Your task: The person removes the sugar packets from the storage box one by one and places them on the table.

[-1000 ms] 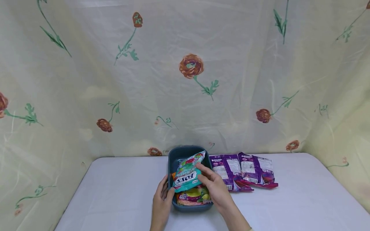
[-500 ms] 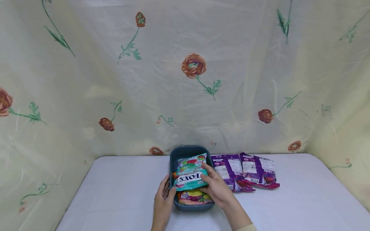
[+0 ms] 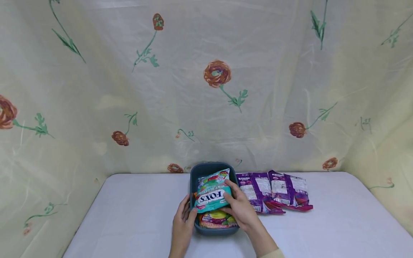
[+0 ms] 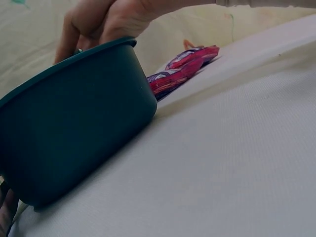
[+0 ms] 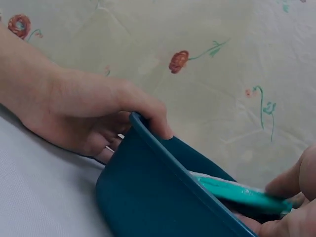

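Observation:
A dark teal plastic bin (image 3: 197,229) stands on the table, and my left hand (image 3: 182,225) grips its left rim. In the right wrist view the left thumb hooks over that rim, with the other fingers outside the wall. My right hand (image 3: 240,206) pinches the right side of a turquoise Fox's candy bag (image 3: 211,191) inside the bin; its thumb is partly hidden. Beneath that lies a yellow and orange fruit candy bag (image 3: 217,219), partly covered. From the side, the turquoise bag (image 5: 242,190) shows just above the rim, tilted.
Two purple candy bags (image 3: 258,186) lie side by side on the white table (image 3: 135,211), right of the bin. Behind the table hangs a pale curtain (image 3: 258,89) with printed flowers.
The turquoise bag has turned slightly and its lettering shows more fully. My right hand has shifted a little lower along the bag's edge. My left hand keeps its grip on the bin.

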